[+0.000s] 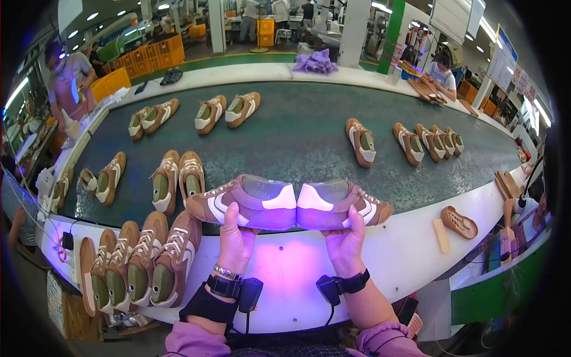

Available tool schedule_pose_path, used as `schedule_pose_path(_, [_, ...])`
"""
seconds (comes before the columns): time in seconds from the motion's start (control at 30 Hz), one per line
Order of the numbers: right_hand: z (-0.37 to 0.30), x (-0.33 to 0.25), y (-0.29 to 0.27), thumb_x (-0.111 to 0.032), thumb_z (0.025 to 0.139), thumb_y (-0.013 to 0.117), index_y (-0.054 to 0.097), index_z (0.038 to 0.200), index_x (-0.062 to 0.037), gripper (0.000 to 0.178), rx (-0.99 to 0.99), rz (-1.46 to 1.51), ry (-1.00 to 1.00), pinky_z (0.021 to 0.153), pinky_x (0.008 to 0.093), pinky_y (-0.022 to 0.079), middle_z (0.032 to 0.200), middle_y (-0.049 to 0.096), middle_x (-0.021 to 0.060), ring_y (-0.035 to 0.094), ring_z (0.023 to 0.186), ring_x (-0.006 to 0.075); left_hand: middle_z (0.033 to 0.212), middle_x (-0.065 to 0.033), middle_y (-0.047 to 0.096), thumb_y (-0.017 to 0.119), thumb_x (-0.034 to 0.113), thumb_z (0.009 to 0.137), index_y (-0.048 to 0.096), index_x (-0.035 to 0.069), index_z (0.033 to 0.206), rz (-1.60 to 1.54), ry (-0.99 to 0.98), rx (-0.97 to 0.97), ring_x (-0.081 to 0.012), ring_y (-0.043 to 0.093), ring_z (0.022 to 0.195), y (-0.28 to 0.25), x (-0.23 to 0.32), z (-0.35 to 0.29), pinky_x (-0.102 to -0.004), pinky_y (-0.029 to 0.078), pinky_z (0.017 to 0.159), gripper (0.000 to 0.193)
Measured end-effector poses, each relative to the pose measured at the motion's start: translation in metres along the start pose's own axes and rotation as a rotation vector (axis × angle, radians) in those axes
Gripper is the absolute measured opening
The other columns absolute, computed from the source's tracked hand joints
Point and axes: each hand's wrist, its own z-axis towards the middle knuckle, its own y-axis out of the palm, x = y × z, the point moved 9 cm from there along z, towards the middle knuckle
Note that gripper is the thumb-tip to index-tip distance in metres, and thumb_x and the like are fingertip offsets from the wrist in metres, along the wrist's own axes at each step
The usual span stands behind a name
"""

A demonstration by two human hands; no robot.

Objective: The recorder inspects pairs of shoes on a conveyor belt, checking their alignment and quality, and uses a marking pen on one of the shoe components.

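Right up close — L hand (237, 241) gripped round a brown shoe (253, 205), thumb on its near side; R hand (347, 244) clamped likewise on a second shoe (336, 208); I've got the two raised heel to heel over the white ledge (410, 250), approx. mid-view; progress, as I judge it: laces in, white heel patches on, so most of the build looks done; grey-green forms (264, 187) sit inside both, so taking them out is prob. left; can't tell whether the soles are fully fixed; dark printed marks on the forms, no label I can make out on the uppers; L side, a row of shoes (148, 247) on the ledge, forms in too; R side, a loose brown sole (459, 222) next to a pale strip (441, 236); beyond — the green belt (285, 143) w/ more shoes, some paired; then a purple cloth (315, 62) on the far ledge (238, 75); way back R, a board (502, 62) w/ writing, too small for me to read.
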Motion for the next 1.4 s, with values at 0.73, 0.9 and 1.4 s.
schedule_pose_path(0.73, [0.005, -0.007, 0.007, -0.031, 0.088, 0.055, 0.048, 0.124, -0.0056, 0.044, -0.058, -0.014, -0.012, 0.092, 0.0373, 0.047, 0.117, 0.058, 0.0077, 0.057, 0.108, 0.0197, 0.12, -0.0072, 0.057, 0.058, 0.03, 0.089, 0.046, 0.006, 0.127, -0.127, -0.099, -0.159, -0.0214, 0.056, 0.111, 0.019, 0.006, 0.002, -0.0412, 0.046, 0.094, 0.046])
schedule_pose_path(0.9, [0.004, 0.007, 0.004, -0.04, 0.09, 0.048, 0.047, 0.127, -0.0072, 0.05, -0.065, 0.098, 0.128, 0.091, 0.0383, 0.048, 0.117, 0.058, 0.0087, 0.059, 0.105, 0.0235, 0.133, -0.0221, 0.045, 0.054, 0.044, 0.091, 0.034, 0.001, 0.138, -0.254, -0.062, -0.327, -0.0362, 0.044, 0.124, 0.022, 0.015, 0.031, -0.0455, 0.041, 0.102, 0.067])
schedule_pose_path(1.4, [-0.018, 0.063, 0.021, -0.057, 0.084, 0.041, 0.048, 0.125, -0.001, 0.07, -0.182, -0.014, 0.518, 0.056, 0.0351, 0.053, 0.094, 0.06, 0.0199, 0.062, 0.077, 0.0263, 0.148, -0.0241, 0.015, 0.038, 0.031, 0.099, 0.004, -0.01, 0.141, -0.616, -0.159, 0.172, -0.041, 0.041, 0.125, -0.078, -0.017, 0.058, -0.0422, 0.051, 0.09, 0.068])
